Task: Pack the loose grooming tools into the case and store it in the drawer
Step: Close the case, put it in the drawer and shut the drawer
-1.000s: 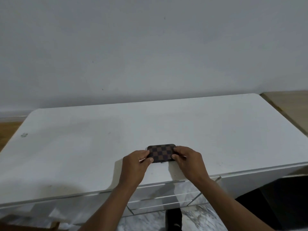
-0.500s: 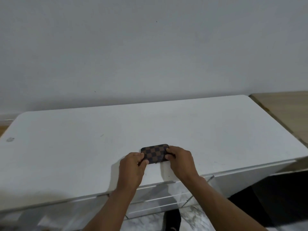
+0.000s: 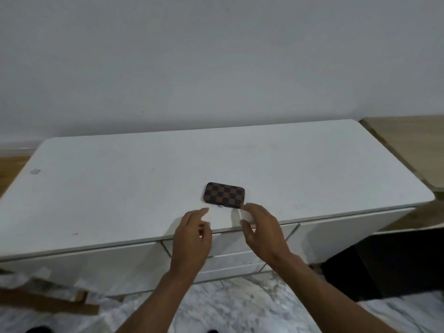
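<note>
A small brown and black checkered case (image 3: 224, 195) lies closed and flat on the white cabinet top (image 3: 144, 183), near its front edge. My left hand (image 3: 192, 239) hovers below and to the left of the case, fingers apart, holding nothing. My right hand (image 3: 262, 231) is just below and right of the case, fingers spread, its fingertips close to the case's front right corner without gripping it. Under both hands, the middle drawer front (image 3: 230, 241) sits in the cabinet face. No loose grooming tools are visible.
A grey wall rises right behind the cabinet. A wooden surface (image 3: 408, 145) adjoins the cabinet on the right. Marble-patterned floor (image 3: 240, 306) lies below, with wooden strips (image 3: 48, 299) at the lower left and a dark gap at the lower right.
Both hands have let go of the checkered case and drawn back toward the cabinet's front edge. The case now rests alone on the top.
</note>
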A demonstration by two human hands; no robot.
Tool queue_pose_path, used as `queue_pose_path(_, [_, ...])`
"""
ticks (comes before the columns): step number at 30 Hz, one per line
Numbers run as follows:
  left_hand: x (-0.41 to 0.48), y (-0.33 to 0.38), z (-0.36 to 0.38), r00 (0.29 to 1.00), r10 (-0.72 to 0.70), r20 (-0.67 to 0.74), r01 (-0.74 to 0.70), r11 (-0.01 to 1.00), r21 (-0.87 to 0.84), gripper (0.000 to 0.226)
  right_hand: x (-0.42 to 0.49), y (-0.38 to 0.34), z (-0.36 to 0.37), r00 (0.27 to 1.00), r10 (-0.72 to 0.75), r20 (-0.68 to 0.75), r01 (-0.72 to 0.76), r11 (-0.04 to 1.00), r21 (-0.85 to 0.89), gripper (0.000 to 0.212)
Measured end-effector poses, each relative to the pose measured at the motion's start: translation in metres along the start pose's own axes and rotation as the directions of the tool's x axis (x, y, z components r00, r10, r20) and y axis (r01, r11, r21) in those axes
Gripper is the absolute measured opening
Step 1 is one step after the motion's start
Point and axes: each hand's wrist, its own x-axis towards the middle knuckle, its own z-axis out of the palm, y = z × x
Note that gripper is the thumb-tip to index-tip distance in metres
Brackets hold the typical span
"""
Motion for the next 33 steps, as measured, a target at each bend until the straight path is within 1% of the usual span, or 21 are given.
queue_pose_path(1, [-0.012, 0.0, 0.0, 0.998, 0.067, 0.011, -0.067, 0.997, 0.027, 0.029, -0.008, 0.002, 0.001, 0.999, -0.032, -0.026, 0.031, 0.999, -0.021, 0.028])
queue_pose_path(2, [-0.023, -0.002, 0.0, 0.993, 0.104, 0.049, -0.106, 0.993, 0.057, 0.026, -0.017, 0.004, 0.004, 0.998, -0.053, -0.038, 0.051, 0.998, -0.046, 0.023])
queue_pose_path(4, [-0.042, -0.011, 0.003, 0.984, 0.096, 0.149, -0.116, 0.985, 0.131, 0.025, -0.034, 0.013, 0.01, 0.997, -0.074, -0.013, 0.071, 0.989, -0.133, 0.017])
queue_pose_path(5, [-0.048, -0.017, 0.005, 0.978, 0.075, 0.196, -0.11, 0.978, 0.175, 0.027, -0.04, 0.017, 0.013, 0.998, -0.062, 0.033, 0.067, 0.982, -0.177, 0.019])
queue_pose_path(7, [-0.052, -0.028, 0.009, 0.965, 0.037, 0.258, -0.106, 0.96, 0.259, 0.037, -0.047, 0.025, 0.019, 0.99, -0.021, 0.141, 0.054, 0.972, -0.228, 0.031])
queue_pose_path(9, [-0.049, -0.035, 0.012, 0.96, 0.001, 0.282, -0.096, 0.94, 0.326, 0.05, -0.045, 0.028, 0.023, 0.981, -0.007, 0.195, 0.056, 0.968, -0.246, 0.041])
queue_pose_path(11, [-0.045, -0.038, 0.012, 0.949, 0.016, 0.315, -0.141, 0.915, 0.378, 0.063, -0.04, 0.029, 0.028, 0.981, -0.023, 0.191, 0.076, 0.959, -0.272, 0.049])
queue_pose_path(14, [-0.043, -0.047, 0.012, 0.913, 0.089, 0.399, -0.281, 0.846, 0.454, 0.079, -0.033, 0.033, 0.04, 0.981, -0.043, 0.192, 0.109, 0.931, -0.349, 0.067])
queue_pose_path(15, [-0.043, -0.049, 0.012, 0.901, 0.091, 0.424, -0.304, 0.83, 0.468, 0.082, -0.033, 0.034, 0.043, 0.981, -0.035, 0.191, 0.105, 0.924, -0.367, 0.072])
queue_pose_path(18, [-0.046, -0.05, 0.015, 0.895, 0.064, 0.441, -0.303, 0.813, 0.497, 0.086, -0.032, 0.035, 0.05, 0.981, 0.021, 0.191, 0.062, 0.906, -0.419, 0.08])
queue_pose_path(20, [-0.046, -0.045, 0.018, 0.898, 0.049, 0.438, -0.297, 0.802, 0.519, 0.085, -0.031, 0.035, 0.052, 0.984, 0.022, 0.174, 0.059, 0.894, -0.444, 0.079])
queue_pose_path(23, [-0.045, -0.04, 0.02, 0.895, 0.025, 0.445, -0.288, 0.794, 0.535, 0.085, -0.031, 0.032, 0.052, 0.99, -0.013, 0.139, 0.074, 0.893, -0.444, 0.069])
queue_pose_path(25, [-0.045, -0.04, 0.019, 0.894, 0.012, 0.449, -0.28, 0.797, 0.536, 0.084, -0.031, 0.029, 0.05, 0.993, -0.034, 0.117, 0.082, 0.894, -0.44, 0.059])
queue_pose_path(28, [-0.046, -0.04, 0.014, 0.889, 0.003, 0.457, -0.262, 0.824, 0.503, 0.076, -0.031, 0.026, 0.042, 0.994, -0.039, 0.107, 0.079, 0.912, -0.402, 0.038])
queue_pose_path(29, [-0.047, -0.039, 0.013, 0.884, -0.006, 0.467, -0.26, 0.825, 0.502, 0.075, -0.033, 0.026, 0.041, 0.992, -0.023, 0.123, 0.069, 0.918, -0.39, 0.036])
queue_pose_path(30, [-0.047, -0.038, 0.013, 0.878, -0.017, 0.479, -0.259, 0.824, 0.505, 0.075, -0.035, 0.026, 0.04, 0.988, 0.001, 0.154, 0.06, 0.92, -0.388, 0.038])
queue_pose_path(33, [-0.049, -0.027, 0.01, 0.844, -0.097, 0.527, -0.244, 0.806, 0.54, 0.078, -0.043, 0.023, 0.036, 0.949, 0.102, 0.3, 0.033, 0.91, -0.412, 0.053])
